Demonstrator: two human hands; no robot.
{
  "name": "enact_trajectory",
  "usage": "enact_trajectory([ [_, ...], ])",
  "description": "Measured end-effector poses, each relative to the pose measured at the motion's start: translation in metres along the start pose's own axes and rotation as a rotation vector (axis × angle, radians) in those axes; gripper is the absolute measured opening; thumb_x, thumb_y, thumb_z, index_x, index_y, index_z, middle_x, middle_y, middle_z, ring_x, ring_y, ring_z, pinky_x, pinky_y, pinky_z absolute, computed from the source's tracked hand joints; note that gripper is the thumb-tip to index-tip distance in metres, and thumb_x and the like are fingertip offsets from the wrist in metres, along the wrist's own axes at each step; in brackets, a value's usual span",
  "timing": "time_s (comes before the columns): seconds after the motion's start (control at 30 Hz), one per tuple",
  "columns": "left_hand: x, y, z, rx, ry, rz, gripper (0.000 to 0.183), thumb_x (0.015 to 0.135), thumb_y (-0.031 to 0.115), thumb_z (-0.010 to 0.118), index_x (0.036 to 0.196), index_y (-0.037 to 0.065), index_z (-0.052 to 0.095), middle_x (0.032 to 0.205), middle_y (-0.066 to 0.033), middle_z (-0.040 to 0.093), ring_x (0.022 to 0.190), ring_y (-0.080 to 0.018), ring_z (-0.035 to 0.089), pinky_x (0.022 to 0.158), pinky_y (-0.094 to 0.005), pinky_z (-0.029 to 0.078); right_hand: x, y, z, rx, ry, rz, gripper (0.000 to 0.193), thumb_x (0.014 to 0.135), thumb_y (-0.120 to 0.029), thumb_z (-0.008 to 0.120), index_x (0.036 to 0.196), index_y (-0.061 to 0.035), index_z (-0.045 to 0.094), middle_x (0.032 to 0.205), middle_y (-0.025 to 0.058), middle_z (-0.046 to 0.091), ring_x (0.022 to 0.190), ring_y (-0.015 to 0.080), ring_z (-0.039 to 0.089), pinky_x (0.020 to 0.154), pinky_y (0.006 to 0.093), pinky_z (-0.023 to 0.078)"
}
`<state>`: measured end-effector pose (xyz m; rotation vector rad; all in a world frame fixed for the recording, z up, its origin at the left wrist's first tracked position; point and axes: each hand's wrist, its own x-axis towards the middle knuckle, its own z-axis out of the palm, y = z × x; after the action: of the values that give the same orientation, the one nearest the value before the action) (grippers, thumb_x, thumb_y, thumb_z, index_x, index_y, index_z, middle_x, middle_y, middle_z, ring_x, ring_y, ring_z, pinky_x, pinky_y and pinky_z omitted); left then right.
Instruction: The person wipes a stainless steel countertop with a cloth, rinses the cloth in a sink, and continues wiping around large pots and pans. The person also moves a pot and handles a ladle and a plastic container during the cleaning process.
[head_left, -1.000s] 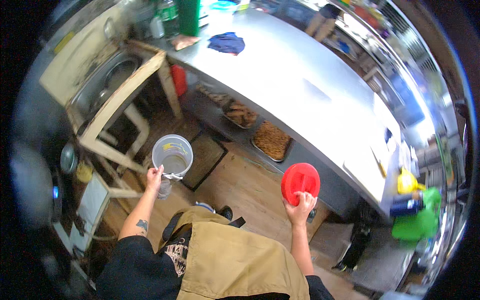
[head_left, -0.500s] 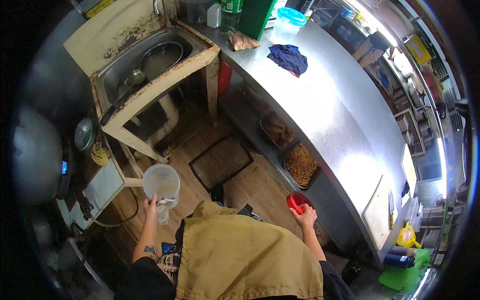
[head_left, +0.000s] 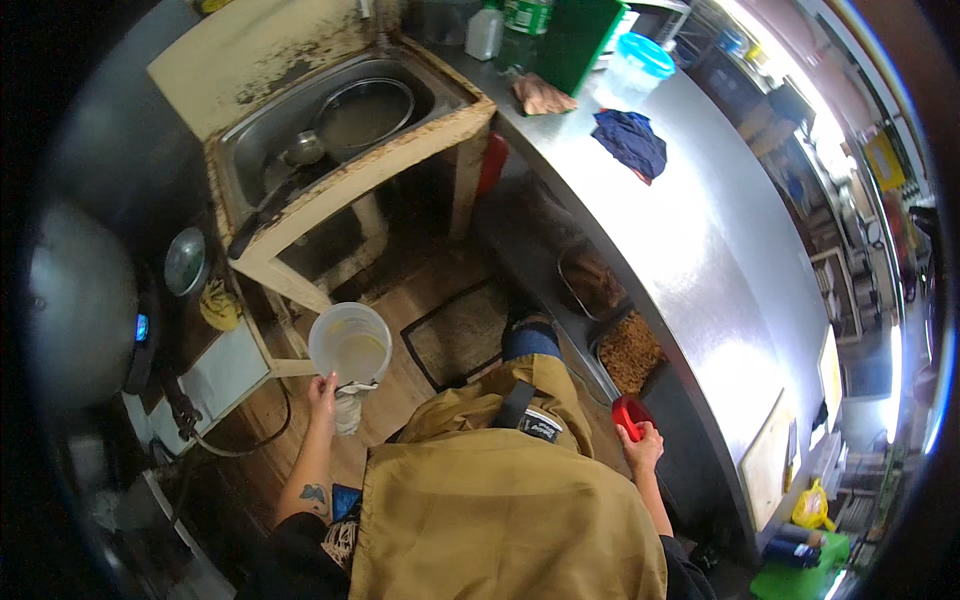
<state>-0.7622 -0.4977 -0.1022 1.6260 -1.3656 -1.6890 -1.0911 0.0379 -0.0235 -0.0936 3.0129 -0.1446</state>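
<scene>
At far left a grey pot (head_left: 80, 300) sits beside a small lid (head_left: 186, 261) and a yellow rag (head_left: 220, 305). Above them the sink (head_left: 262, 160) holds a metal bowl (head_left: 365, 112) and a ladle (head_left: 302, 150). The left hand (head_left: 323, 395) is closed on the near rim of a clear tub (head_left: 350, 343), with a white cloth (head_left: 347, 410) bunched under the fingers; the tub hangs over the floor, just short of the sink frame, and seems to hold a little pale liquid. To carry it well the person would keep the rim level and the grip firm, since a one-sided hold lets it tip. A dark mat (head_left: 458, 335) lies ahead of the tan apron (head_left: 500, 520). The right hand (head_left: 640, 448) is curled round a red lid (head_left: 628, 415), low beside the desk (head_left: 720, 270) edge, just by two trays (head_left: 628, 350) on the shelf below. On the desk lie a blue cloth (head_left: 630, 142) and a blue-lidded tub (head_left: 634, 68)
</scene>
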Motion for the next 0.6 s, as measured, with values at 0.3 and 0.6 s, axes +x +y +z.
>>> enact_trajectory([
  [0.3, -0.013, -0.020, -0.023, 0.042, 0.004, -0.044, 0.037, 0.089, 0.037, 0.067, 0.095, 0.003, 0.052, 0.088, -0.0016, 0.050, 0.080, -0.0114, 0.046, 0.073, -0.0260, 0.040, 0.032, -0.033, 0.011, 0.030, 0.065, -0.158, 0.049, 0.071, -0.056, 0.074, 0.092, -0.0125, 0.064, 0.091, 0.0114, 0.065, 0.092, 0.0329, 0.059, 0.081, 0.0444, 0.047],
  [0.6, -0.019, -0.006, -0.015, 0.177, 0.004, -0.077, 0.040, 0.088, 0.039, 0.067, 0.095, 0.003, 0.051, 0.087, -0.0013, 0.049, 0.080, -0.0107, 0.045, 0.070, -0.0258, 0.039, 0.001, -0.012, 0.020, 0.070, 0.028, -0.097, 0.052, 0.070, -0.058, 0.074, 0.093, -0.0121, 0.064, 0.089, 0.0112, 0.063, 0.089, 0.0326, 0.058, 0.080, 0.0458, 0.045],
])
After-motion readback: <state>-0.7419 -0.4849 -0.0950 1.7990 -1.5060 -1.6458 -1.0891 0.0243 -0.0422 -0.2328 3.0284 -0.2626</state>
